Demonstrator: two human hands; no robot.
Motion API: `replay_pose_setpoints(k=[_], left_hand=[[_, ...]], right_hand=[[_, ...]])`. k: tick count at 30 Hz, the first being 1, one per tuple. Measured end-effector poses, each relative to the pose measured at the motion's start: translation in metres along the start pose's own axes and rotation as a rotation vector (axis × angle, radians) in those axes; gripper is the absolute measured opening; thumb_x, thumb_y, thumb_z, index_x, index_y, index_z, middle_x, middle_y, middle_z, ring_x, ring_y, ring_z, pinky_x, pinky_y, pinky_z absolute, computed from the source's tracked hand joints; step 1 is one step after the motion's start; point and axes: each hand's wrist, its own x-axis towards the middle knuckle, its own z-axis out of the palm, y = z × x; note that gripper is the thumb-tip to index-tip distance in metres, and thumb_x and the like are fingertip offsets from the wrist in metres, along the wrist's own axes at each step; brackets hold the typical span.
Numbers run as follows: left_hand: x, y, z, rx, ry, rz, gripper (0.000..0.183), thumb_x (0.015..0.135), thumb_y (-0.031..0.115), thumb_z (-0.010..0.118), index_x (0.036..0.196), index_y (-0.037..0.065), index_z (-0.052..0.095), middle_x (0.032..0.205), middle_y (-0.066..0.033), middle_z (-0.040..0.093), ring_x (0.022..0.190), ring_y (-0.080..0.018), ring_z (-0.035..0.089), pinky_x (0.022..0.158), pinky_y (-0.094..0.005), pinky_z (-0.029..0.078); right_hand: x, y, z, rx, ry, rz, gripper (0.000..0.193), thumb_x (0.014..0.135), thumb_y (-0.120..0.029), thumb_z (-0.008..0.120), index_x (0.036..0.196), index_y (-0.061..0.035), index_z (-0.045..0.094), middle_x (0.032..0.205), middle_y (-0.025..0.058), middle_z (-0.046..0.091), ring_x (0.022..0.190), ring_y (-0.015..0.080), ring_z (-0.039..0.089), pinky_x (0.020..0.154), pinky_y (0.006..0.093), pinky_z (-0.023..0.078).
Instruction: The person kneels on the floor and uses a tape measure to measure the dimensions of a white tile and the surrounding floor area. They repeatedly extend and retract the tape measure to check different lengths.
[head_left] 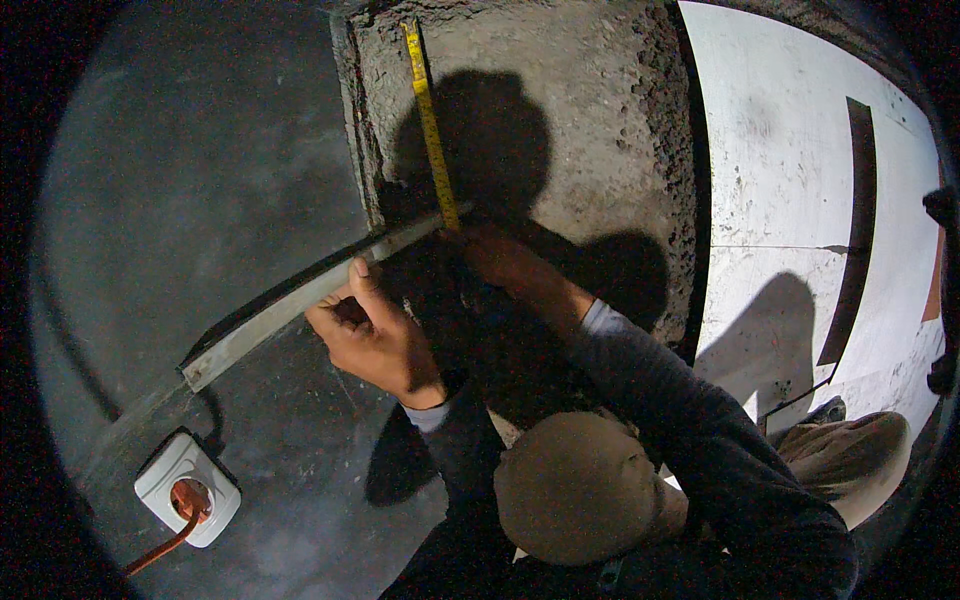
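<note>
Crossing the dark floor's right edge toward bare concrete, the pale bar sat pinched between our left grip's thumb and fingers, seemingly for steadiness. A yellow tape, presumably extended to stay straight, met its far end beside our shadowed right grip, whose closure we couldn't tell.

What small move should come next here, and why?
Perhaps lean slightly aside to let in light: a dark shadow covers most of the right hand and surrounds the near end of the yellow measuring tape, where it meets the pale bar held by the left hand, making that spot hard to see.
</note>
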Motion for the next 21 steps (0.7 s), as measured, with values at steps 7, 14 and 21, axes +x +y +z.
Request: replay_pose_setpoints(k=[7,14,21], left_hand=[[-0.005,-0.023,-0.001,0.036,0.060,0.097,0.024,0.102,0.021,0.073,0.095,-0.001,0.064,0.093,-0.0131,0.072,0.083,-0.0199,0.066,0.077,-0.0363,0.054],[0.003,-0.051,-0.022,0.070,0.097,0.075,0.034,0.096,0.033,0.081,0.103,0.004,0.064,0.096,-0.0128,0.070,0.090,-0.0239,0.069,0.082,-0.0412,0.058],[0.013,-0.048,-0.034,0.335,0.394,0.189,0.057,0.095,0.049,0.079,0.128,0.005,0.064,0.099,-0.0132,0.072,0.090,-0.0277,0.072,0.078,-0.0394,0.059]], right_hand=[[0.009,0.020,0.003,-0.110,-0.014,-0.160,0.050,0.112,-0.045,0.047,0.122,-0.0038,0.073,0.117,0.0233,0.073,0.107,0.0394,0.071,0.094,0.0488,0.055],[-0.051,0.048,-0.018,-0.101,-0.100,-0.143,0.048,0.110,-0.047,0.051,0.119,-0.0053,0.073,0.109,0.0181,0.072,0.100,0.0355,0.069,0.089,0.0463,0.055],[-0.111,0.062,-0.056,-0.129,-0.232,-0.065,0.046,0.108,-0.048,0.054,0.116,-0.0068,0.074,0.102,0.0130,0.071,0.092,0.0317,0.068,0.084,0.0438,0.055]])
